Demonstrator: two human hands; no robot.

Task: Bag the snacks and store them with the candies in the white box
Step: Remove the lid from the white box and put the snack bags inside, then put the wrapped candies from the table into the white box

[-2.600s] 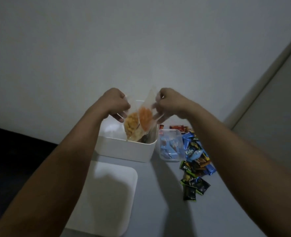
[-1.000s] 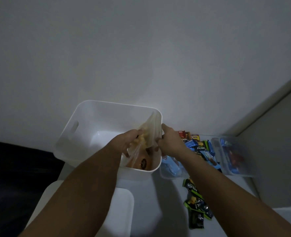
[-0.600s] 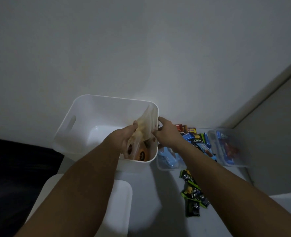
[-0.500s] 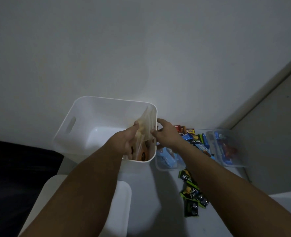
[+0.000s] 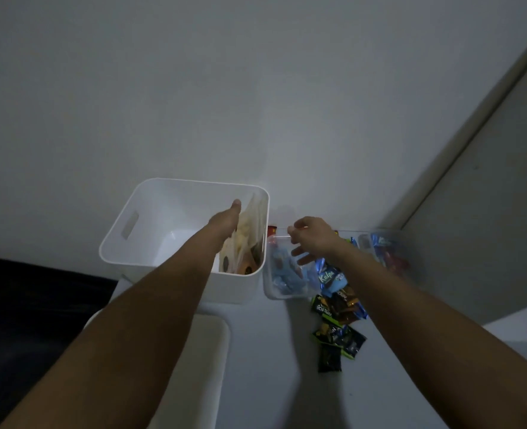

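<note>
Bagged snacks (image 5: 250,230) standing inside white box (image 5: 151,209), against right wall, left hand (image 5: 225,221) touching them, grip unclear. Right hand (image 5: 311,239) relaxed, empty, above clear tub (image 5: 279,274) beside candies (image 5: 336,308).

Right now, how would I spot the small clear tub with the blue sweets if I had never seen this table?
Find the big white box against the wall. Directly to its right, almost touching it, stands the small clear tub, with the right hand hovering over it. Unlike the loose wrappers beside it, it holds only pale blue sweets.
</note>
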